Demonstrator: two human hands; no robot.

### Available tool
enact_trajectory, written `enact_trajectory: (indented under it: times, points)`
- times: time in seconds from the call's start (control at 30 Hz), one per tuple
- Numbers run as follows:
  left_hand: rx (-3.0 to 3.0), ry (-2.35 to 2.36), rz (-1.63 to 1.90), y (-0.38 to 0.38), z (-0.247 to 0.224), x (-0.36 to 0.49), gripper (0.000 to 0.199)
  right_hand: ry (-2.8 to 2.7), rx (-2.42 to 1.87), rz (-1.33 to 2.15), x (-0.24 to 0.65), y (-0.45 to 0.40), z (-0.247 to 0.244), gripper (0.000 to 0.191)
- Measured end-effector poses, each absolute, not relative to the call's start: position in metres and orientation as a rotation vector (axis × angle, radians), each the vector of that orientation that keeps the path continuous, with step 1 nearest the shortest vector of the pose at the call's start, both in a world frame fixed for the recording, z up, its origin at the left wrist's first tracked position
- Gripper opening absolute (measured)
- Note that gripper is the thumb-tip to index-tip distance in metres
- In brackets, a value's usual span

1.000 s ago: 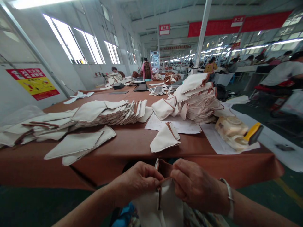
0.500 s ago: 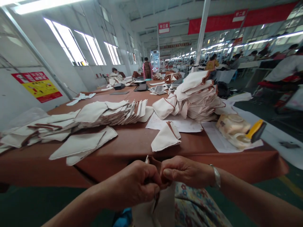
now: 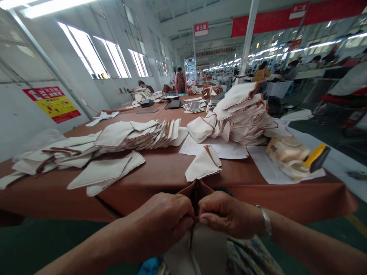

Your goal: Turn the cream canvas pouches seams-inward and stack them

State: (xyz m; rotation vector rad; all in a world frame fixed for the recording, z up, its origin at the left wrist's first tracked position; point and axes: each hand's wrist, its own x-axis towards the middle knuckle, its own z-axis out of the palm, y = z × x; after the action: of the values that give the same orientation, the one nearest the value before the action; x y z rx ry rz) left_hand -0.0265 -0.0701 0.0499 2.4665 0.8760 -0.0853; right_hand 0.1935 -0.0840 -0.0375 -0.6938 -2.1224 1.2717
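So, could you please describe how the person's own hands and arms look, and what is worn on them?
The left hand is ungloved, with no bracelet showing at its wrist. The right hand, also ungloved, has a broad, shiny silver-coloured bangle at its wrist. No sleeves show on the visible forearms.

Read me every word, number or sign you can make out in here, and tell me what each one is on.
"针三组": hanging red-and-white sign.
"针二组", slightly blurred: sign on the right.
Too blurred to read: wall poster.
Too small to read: far overhead banner.
Too small to read: small red sign.
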Motion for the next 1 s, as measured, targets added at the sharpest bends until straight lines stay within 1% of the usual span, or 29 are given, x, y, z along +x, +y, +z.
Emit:
enact_trajectory:
  times: [0.07,0.1,0.13,0.23,0.33,0.43,0.47,0.57,0.6,0.7,0.83,0.97,1.0]
  points:
    - [2.458,0.909,-0.117,-0.071,0.048,-0.027,0.015,-2.142,-0.719,1.258,0.196,-0.084,-0.036,0.017]
    - [2.439,0.937,-0.122,-0.071,0.047,-0.027,0.016,-2.139,-0.728,1.290,0.198,-0.084,-0.034,0.015]
    - [2.418,0.959,-0.114,-0.071,0.045,-0.027,0.017,-2.124,-0.734,1.346,0.199,-0.084,-0.032,0.016]
    - [2.372,0.993,-0.034,-0.070,0.040,-0.025,0.018,-2.056,-0.751,1.505,0.200,-0.081,-0.023,0.027]
    - [2.357,0.948,0.086,-0.070,0.036,-0.022,0.014,-2.060,-0.717,1.454,0.196,-0.079,-0.019,0.027]
    - [2.205,0.893,0.149,-0.066,0.036,-0.026,0.007,-2.033,-0.712,1.408,0.192,-0.079,-0.023,0.027]
    - [2.121,0.895,0.144,-0.064,0.036,-0.029,0.011,-1.999,-0.734,1.428,0.192,-0.079,-0.026,0.028]
    - [1.909,0.942,0.109,-0.058,0.035,-0.039,0.032,-1.902,-0.806,1.524,0.195,-0.080,-0.032,0.035]
    - [1.872,0.947,0.101,-0.056,0.035,-0.041,0.034,-1.886,-0.820,1.553,0.197,-0.079,-0.033,0.036]
    - [1.808,0.912,0.099,-0.055,0.033,-0.041,0.028,-1.890,-0.832,1.593,0.201,-0.078,-0.034,0.038]
    - [1.812,0.863,0.232,-0.058,0.027,-0.035,0.016,-1.853,-0.834,1.628,0.203,-0.077,-0.033,0.040]
    - [2.136,0.827,0.374,-0.062,0.018,-0.033,0.002,-1.780,-0.843,1.684,0.202,-0.078,-0.033,0.038]
    - [2.236,0.811,0.397,-0.063,0.016,-0.033,0.004,-1.765,-0.847,1.693,0.201,-0.079,-0.033,0.037]
